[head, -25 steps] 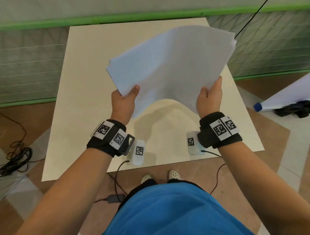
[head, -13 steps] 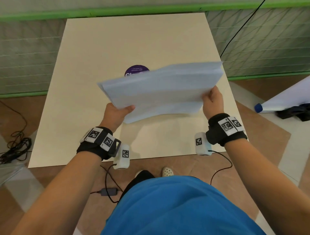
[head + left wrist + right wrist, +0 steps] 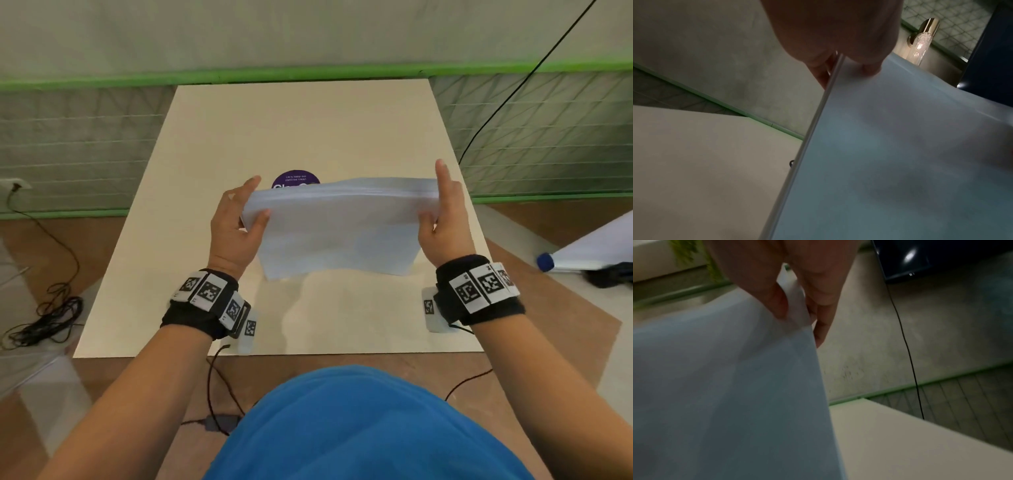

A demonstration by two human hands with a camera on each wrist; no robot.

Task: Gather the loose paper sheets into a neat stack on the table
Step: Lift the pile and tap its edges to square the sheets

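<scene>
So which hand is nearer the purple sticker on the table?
Left. The left hand grips the paper stack's left edge just beside the purple sticker; the right hand holds the opposite edge, farther away.

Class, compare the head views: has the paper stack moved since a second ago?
Yes. The paper stack has dropped and tipped upright, uncovering the purple sticker on the table.

The head view is evenly and softly lit, and a faint shadow is cast on the table (image 3: 342, 308) beneath the paper stack (image 3: 339, 233). Straight lines are bowed toward the edges by the wide lens. Both wrist views are rendered dim, grainy and blurred, with the close fingers out of focus.
</scene>
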